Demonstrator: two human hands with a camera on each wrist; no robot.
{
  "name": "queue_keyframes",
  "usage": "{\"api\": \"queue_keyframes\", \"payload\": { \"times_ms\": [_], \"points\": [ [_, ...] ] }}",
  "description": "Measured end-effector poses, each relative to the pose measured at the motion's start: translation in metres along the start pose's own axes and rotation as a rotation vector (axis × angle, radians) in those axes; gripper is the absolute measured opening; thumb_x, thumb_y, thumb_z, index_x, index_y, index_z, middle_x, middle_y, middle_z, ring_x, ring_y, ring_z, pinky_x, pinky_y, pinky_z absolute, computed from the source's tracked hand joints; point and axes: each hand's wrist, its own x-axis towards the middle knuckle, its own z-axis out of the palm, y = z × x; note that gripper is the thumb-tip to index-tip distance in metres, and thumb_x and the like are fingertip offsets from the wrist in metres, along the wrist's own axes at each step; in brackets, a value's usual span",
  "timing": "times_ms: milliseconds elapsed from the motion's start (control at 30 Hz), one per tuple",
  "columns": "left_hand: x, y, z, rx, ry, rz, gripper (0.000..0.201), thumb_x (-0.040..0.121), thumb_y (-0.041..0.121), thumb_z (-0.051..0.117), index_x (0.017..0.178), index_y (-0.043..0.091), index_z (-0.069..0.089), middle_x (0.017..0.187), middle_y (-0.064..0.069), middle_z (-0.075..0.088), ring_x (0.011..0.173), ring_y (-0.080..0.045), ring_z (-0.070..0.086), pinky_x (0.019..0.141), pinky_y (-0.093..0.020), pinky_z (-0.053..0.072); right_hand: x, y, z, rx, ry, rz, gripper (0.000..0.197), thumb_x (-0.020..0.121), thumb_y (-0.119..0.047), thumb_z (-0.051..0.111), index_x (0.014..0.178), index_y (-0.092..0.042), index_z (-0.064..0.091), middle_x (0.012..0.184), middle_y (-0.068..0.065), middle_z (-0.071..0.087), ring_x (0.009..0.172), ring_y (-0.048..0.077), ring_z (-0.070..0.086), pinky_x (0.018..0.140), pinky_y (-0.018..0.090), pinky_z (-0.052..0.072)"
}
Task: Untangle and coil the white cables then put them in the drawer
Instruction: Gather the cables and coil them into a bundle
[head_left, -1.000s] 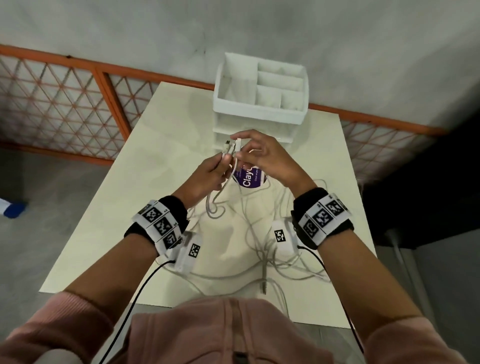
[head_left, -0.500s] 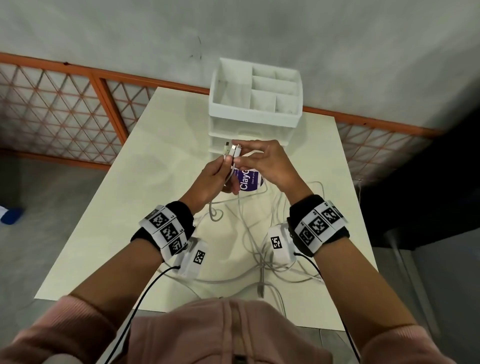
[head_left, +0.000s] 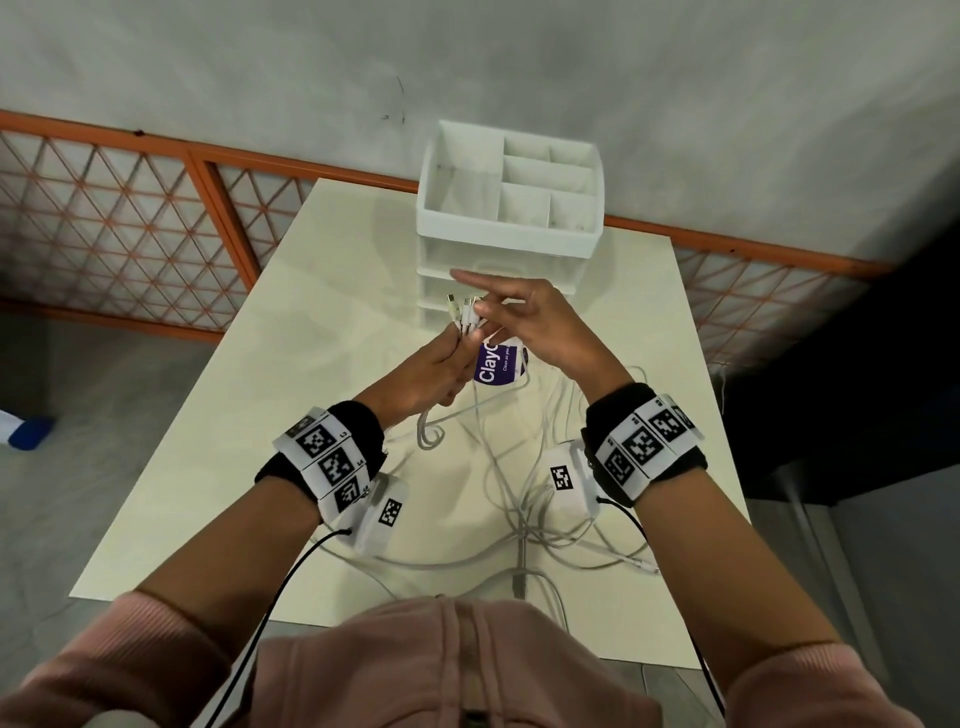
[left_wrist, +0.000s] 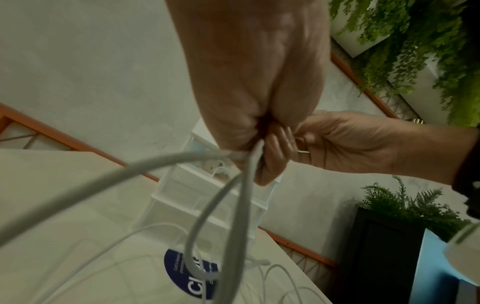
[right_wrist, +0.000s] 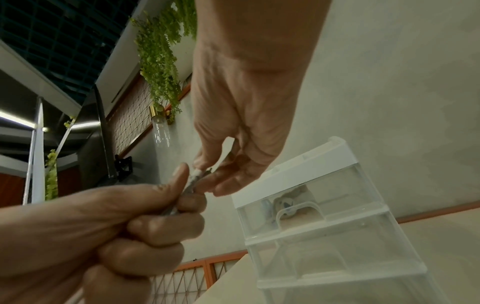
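Observation:
Two white cable ends (head_left: 460, 316) with metal plugs stand side by side in my left hand (head_left: 436, 374), which grips them in a fist just in front of the drawer unit (head_left: 509, 244). My right hand (head_left: 530, 322) pinches the plug tips (right_wrist: 197, 176) between thumb and fingers, with its index finger stretched out straight above them. From my left hand (left_wrist: 259, 82) the cables (left_wrist: 244, 185) hang down in loops to a tangle of white cables (head_left: 519, 499) on the cream table (head_left: 208, 467). The clear drawers (right_wrist: 311, 216) are closed.
A round tub with a purple label (head_left: 496, 364) sits under my hands near the drawer unit. The unit's top is an open divided tray (head_left: 524, 182). An orange lattice railing (head_left: 130, 234) runs behind the table. The table edges drop to grey floor on both sides.
Both hands stay before the drawer unit with the plugs held together. My right index finger has straightened out above the plugs.

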Motion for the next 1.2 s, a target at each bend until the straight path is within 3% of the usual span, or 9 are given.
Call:
{"api": "queue_keyframes", "payload": {
  "times_ms": [133,233,333,400,533,667,867,967,1200],
  "points": [
    [-0.001,0.014,-0.004,-0.12,0.0,0.022,0.025,0.101,0.04,0.027,0.089,0.02,0.035,0.062,0.009,0.022,0.051,-0.006,0.019,0.047,-0.017,0.021,-0.003,0.0,0.007,-0.003,0.096,0.057,0.048,0.094,-0.035,0.052,0.139,-0.02,0.043,0.099,0.002,0.067,0.09,0.011,0.067,0.082,0.023,0.053],
    [-0.002,0.029,-0.008,-0.184,0.099,0.105,0.033,0.1,0.043,0.025,0.079,0.018,0.031,0.061,0.006,0.025,0.05,-0.007,0.023,0.048,-0.018,0.026,-0.01,0.007,0.021,0.134,-0.113,0.188,0.069,0.082,-0.044,0.065,0.138,-0.014,0.038,0.115,0.005,0.067,0.109,0.016,0.064,0.103,0.033,0.045],
    [-0.003,0.042,-0.014,-0.292,0.136,0.166,0.035,0.1,0.043,0.025,0.074,0.02,0.026,0.061,0.005,0.021,0.05,-0.008,0.021,0.046,-0.018,0.027,-0.015,0.017,0.046,0.042,-0.49,0.236,0.031,0.083,-0.023,0.071,0.113,-0.015,0.065,0.114,0.005,0.07,0.111,0.014,0.063,0.106,0.03,0.043],
    [-0.005,0.048,-0.019,-0.356,0.158,0.21,0.036,0.101,0.042,0.025,0.071,0.021,0.027,0.06,0.006,0.018,0.049,-0.008,0.018,0.043,-0.018,0.024,-0.016,0.025,0.057,-0.064,-0.553,0.246,0.004,0.086,-0.02,0.067,0.086,-0.019,0.071,0.094,0.007,0.073,0.089,0.01,0.067,0.092,0.022,0.047],
    [-0.017,0.058,-0.039,-0.288,0.328,0.28,0.04,0.1,0.043,0.029,0.065,0.025,0.025,0.057,0.008,0.017,0.048,-0.009,0.014,0.04,-0.019,0.018,-0.023,0.054,0.043,-0.357,-0.42,0.286,0.037,0.09,-0.036,0.061,0.062,-0.011,0.064,0.058,-0.002,0.059,0.05,-0.002,0.052,0.06,0.005,0.039],
    [-0.028,0.049,-0.057,-0.09,0.417,0.295,0.039,0.091,0.035,0.058,0.061,0.025,0.034,0.048,0.011,0.024,0.042,-0.007,0.019,0.042,-0.019,0.021,-0.034,0.066,0.01,-0.346,-0.126,0.3,0.036,0.085,-0.037,0.066,0.066,-0.007,0.069,0.057,-0.003,0.062,0.047,-0.005,0.053,0.054,0.007,0.038],
    [-0.019,0.015,-0.024,0.502,0.173,0.145,0.031,0.072,0.033,0.08,0.093,0.013,0.067,0.054,0.011,0.053,0.049,-0.001,0.042,0.053,-0.015,0.033,-0.02,0.011,-0.005,-0.304,-0.014,0.133,0.021,0.079,-0.012,0.071,0.062,-0.007,0.059,0.046,-0.008,0.054,0.039,0.0,0.049,0.043,0.017,0.039],
    [-0.016,0.018,-0.017,0.542,0.193,0.16,0.015,0.088,0.027,0.065,0.08,0.014,0.067,0.06,0.001,0.06,0.058,-0.012,0.051,0.059,-0.025,0.04,-0.018,-0.008,-0.01,-0.307,0.039,0.069,0.031,0.076,-0.012,0.074,0.056,-0.016,0.051,0.04,-0.01,0.049,0.034,0.003,0.043,0.04,0.02,0.035],
    [-0.021,0.046,-0.019,0.438,0.515,0.347,0.028,0.091,0.027,0.06,0.07,0.008,0.057,0.048,0.011,0.047,0.045,-0.001,0.046,0.05,-0.012,0.034,-0.028,0.012,-0.026,-0.242,-0.034,0.155,0.034,0.084,-0.034,0.068,0.076,-0.002,0.06,0.061,0.008,0.059,0.051,0.012,0.055,0.059,0.017,0.045]
  ]
}}
